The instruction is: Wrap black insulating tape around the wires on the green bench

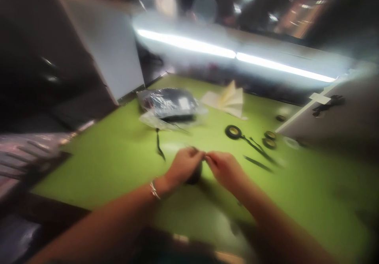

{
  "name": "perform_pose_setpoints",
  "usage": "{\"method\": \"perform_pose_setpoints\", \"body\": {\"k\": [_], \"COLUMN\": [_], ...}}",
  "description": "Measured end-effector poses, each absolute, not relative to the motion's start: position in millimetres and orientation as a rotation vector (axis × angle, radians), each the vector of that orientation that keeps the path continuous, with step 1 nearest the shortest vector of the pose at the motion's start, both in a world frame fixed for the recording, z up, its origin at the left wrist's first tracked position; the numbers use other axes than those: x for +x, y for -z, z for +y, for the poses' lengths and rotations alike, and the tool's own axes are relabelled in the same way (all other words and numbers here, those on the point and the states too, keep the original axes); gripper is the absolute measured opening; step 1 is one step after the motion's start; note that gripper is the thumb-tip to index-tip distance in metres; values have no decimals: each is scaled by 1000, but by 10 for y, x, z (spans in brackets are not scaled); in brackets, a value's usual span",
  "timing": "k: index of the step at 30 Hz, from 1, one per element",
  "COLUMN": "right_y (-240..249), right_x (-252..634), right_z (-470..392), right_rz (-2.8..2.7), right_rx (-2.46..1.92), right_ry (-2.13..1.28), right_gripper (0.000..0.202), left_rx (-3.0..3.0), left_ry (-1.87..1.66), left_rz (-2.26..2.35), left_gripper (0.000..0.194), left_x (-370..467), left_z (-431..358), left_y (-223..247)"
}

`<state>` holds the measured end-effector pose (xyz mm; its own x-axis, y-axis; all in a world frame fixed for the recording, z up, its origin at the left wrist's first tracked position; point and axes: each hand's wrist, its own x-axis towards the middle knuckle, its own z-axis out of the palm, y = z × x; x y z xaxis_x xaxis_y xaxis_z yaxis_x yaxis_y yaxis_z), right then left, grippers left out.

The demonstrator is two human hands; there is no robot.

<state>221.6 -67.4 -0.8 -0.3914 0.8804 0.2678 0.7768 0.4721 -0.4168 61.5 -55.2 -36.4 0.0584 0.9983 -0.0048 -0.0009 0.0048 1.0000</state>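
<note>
Meeting almost tip to tip, the two hands work over a dark object (194, 176), which sits just under and between them, its shape too blurred to name. The left hand (183, 163), with a bracelet (154, 189) at its wrist, seems to grasp the top of that object; the right hand (223, 167) has its thumb and fingers drawn into a pinch, though I cannot tell whether anything thin is caught there. For this kind of close fingertip work, the left would do well to steady the piece while the right makes small, controlled movements, with both wrists kept low over the green surface (118, 173) for support. Even pressure should serve better than a hard tug. Beyond the left hand lie a black strip (160, 147) and a plastic-wrapped package (171, 106); past the right hand are a roll of black tape (233, 132), two smaller rolls (269, 138) and a flat dark strip (258, 163). Keeping these off to the side leaves the fingers room.
</note>
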Motion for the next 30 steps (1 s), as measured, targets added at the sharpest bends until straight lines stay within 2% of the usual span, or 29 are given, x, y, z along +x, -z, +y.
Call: {"method": "perform_pose_setpoints", "body": {"k": [3,10,13,20,23,30], "right_y": [46,93,83,74,81,93], "right_x": [2216,2229,2241,2291,2275,2204], "right_z": [-674,-650,-625,-593,-613,-650], "right_rz": [-2360,-2204,-2179,-2190,-2192,-2231], "right_rx": [-1352,-1265,-1229,-1188,-1172,-1181], "right_ry": [-183,-67,-25,78,104,189], "right_gripper": [27,22,23,21,20,21], "left_rx": [1329,1254,1210,1029,1060,1096], "left_ry": [-1107,-1024,-964,-875,-924,-1080], "left_rz": [1186,896,942,843,870,1014], "left_gripper": [39,26,21,27,19,36], "left_x": [618,617,591,559,580,602], "left_z": [-549,-540,-525,-548,-562,-554], "left_y": [383,229,207,219,202,290]}}
